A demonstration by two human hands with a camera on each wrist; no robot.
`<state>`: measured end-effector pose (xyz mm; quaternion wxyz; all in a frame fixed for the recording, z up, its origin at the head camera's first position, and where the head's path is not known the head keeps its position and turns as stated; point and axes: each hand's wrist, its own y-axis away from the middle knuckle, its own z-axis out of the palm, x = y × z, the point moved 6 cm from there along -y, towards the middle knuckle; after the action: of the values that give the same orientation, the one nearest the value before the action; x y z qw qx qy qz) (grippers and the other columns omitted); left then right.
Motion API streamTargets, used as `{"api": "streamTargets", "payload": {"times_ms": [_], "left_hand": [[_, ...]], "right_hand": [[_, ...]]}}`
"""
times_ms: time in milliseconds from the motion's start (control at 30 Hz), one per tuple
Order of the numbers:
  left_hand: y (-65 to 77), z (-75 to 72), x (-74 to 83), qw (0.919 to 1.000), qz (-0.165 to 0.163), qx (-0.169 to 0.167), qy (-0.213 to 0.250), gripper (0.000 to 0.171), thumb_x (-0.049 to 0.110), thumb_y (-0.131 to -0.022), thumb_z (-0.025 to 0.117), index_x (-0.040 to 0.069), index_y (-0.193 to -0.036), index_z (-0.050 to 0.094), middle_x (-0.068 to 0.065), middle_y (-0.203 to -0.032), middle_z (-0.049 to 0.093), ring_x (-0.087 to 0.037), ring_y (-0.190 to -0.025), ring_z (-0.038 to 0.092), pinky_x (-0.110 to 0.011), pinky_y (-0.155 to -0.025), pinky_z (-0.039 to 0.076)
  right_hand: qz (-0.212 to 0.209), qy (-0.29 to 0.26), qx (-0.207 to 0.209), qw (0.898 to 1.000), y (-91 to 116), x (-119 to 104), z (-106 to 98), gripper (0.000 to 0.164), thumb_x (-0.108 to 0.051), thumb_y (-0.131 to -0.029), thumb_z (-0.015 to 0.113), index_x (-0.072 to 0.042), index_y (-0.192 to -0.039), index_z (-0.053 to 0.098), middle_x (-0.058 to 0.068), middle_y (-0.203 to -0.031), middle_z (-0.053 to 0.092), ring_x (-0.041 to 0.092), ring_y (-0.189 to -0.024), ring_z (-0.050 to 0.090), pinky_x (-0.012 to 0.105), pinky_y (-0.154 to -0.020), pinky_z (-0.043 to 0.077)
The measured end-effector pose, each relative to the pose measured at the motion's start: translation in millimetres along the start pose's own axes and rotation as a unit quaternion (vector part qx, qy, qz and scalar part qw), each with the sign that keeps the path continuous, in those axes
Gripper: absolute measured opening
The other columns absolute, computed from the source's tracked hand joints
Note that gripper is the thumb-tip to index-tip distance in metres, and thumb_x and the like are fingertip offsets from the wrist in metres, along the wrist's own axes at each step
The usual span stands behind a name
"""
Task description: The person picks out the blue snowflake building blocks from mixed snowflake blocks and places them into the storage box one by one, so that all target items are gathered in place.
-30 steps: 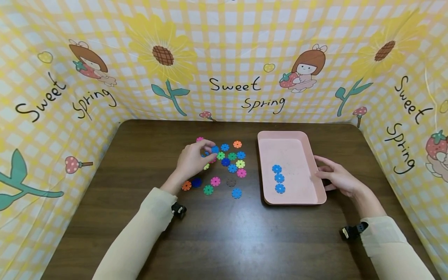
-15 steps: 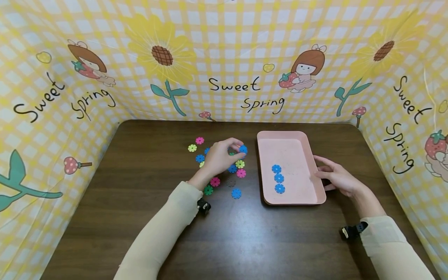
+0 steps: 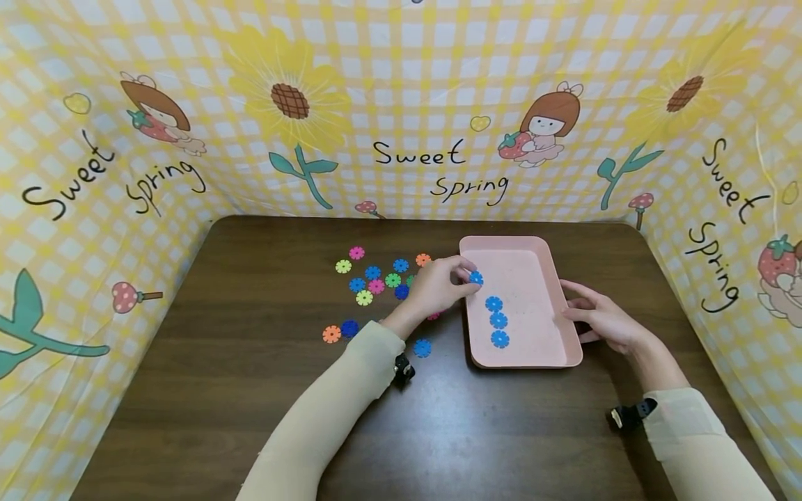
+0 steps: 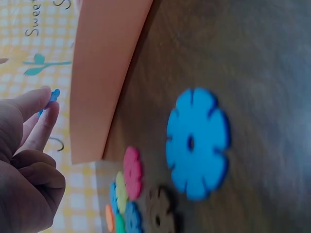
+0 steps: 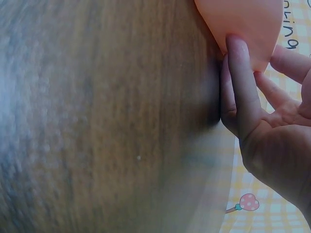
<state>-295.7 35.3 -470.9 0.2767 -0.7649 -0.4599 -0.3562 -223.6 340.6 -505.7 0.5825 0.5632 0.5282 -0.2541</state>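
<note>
My left hand [image 3: 434, 287] pinches a blue flower-shaped plastic disc [image 3: 476, 277] between thumb and fingertips, over the left rim of a pink tray [image 3: 532, 278]. In the left wrist view the pinched disc [image 4: 54, 95] shows edge-on beside the tray's wall [image 4: 99, 92]. Three blue discs [image 3: 498, 321] lie in a column on the tray's left side. At the tray's right side, my right hand [image 3: 608, 321] holds the edge, its thumb at the rim and fingers along the outer wall [image 5: 248, 24].
Several notched discs in pink, yellow, green, orange and blue lie left of the tray, some hidden by my left arm. One blue disc [image 3: 422, 348] lies nearer on the brown table [image 3: 501, 431]. A yellow checked cloth [image 3: 401, 90] walls the back and sides.
My left hand has carried the blue disc rightward from the scattered discs to over the tray's left rim. My right hand has stayed at the tray.
</note>
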Motion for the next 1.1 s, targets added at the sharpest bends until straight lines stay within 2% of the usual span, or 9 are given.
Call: {"api": "streamTargets", "payload": {"times_ms": [100,300,400,567,900,1100], "left_hand": [[-5.0,10.3,-0.4,0.9999,-0.010,-0.010,-0.004,0.028,0.032,-0.093,0.081,0.020,-0.117,0.074,0.014,-0.091,0.071,-0.007,-0.077,0.063,-0.030,-0.063,0.051],[-13.8,27.0,-1.2,0.9992,-0.021,-0.023,-0.025,0.028,0.032,-0.093,0.081,0.019,-0.117,0.074,0.010,-0.095,0.073,-0.005,-0.080,0.067,-0.029,-0.070,0.053],[-17.2,32.9,-3.1,0.9983,-0.026,-0.026,-0.046,0.028,0.032,-0.093,0.080,0.020,-0.117,0.074,0.010,-0.096,0.073,-0.003,-0.084,0.068,-0.029,-0.074,0.053],[-20.7,40.6,-4.4,0.9946,-0.036,-0.036,-0.091,0.027,0.034,-0.094,0.079,0.025,-0.120,0.074,0.014,-0.097,0.072,-0.004,-0.087,0.066,-0.030,-0.073,0.051],[-25.1,45.3,-1.9,0.9886,-0.050,-0.051,-0.133,0.026,0.034,-0.096,0.078,0.030,-0.121,0.075,0.016,-0.097,0.070,-0.006,-0.087,0.064,-0.030,-0.069,0.048],[-26.2,46.4,0.2,0.9864,-0.056,-0.055,-0.144,0.029,0.033,-0.096,0.078,0.030,-0.125,0.076,0.012,-0.106,0.073,-0.010,-0.096,0.066,-0.036,-0.077,0.051]], "right_hand": [[0.000,-0.002,0.001,1.000,-0.2,0.7,-0.1,0.076,-0.015,-0.105,0.060,-0.011,-0.167,0.015,0.037,-0.145,0.040,0.022,-0.098,0.069,0.050,-0.076,0.061],[-0.003,-0.005,0.000,1.000,0.3,1.3,-0.1,0.076,-0.014,-0.105,0.060,-0.011,-0.167,0.015,0.037,-0.144,0.041,0.023,-0.098,0.070,0.051,-0.076,0.061],[-0.004,-0.005,-0.001,1.000,0.2,1.4,0.0,0.076,-0.014,-0.105,0.060,-0.011,-0.167,0.015,0.037,-0.144,0.042,0.024,-0.098,0.070,0.051,-0.076,0.061],[-0.007,-0.006,-0.001,1.000,0.2,0.5,-0.3,0.075,-0.013,-0.105,0.060,-0.011,-0.167,0.016,0.035,-0.141,0.045,0.024,-0.098,0.070,0.051,-0.076,0.061],[-0.008,-0.013,-0.006,1.000,-0.2,-2.0,0.8,0.076,-0.013,-0.105,0.060,-0.011,-0.167,0.015,0.034,-0.140,0.048,0.024,-0.099,0.070,0.052,-0.076,0.060],[-0.009,-0.009,-0.005,1.000,0.7,-1.3,0.8,0.075,-0.013,-0.106,0.060,-0.011,-0.167,0.015,0.034,-0.139,0.048,0.024,-0.099,0.070,0.051,-0.076,0.060]]}}
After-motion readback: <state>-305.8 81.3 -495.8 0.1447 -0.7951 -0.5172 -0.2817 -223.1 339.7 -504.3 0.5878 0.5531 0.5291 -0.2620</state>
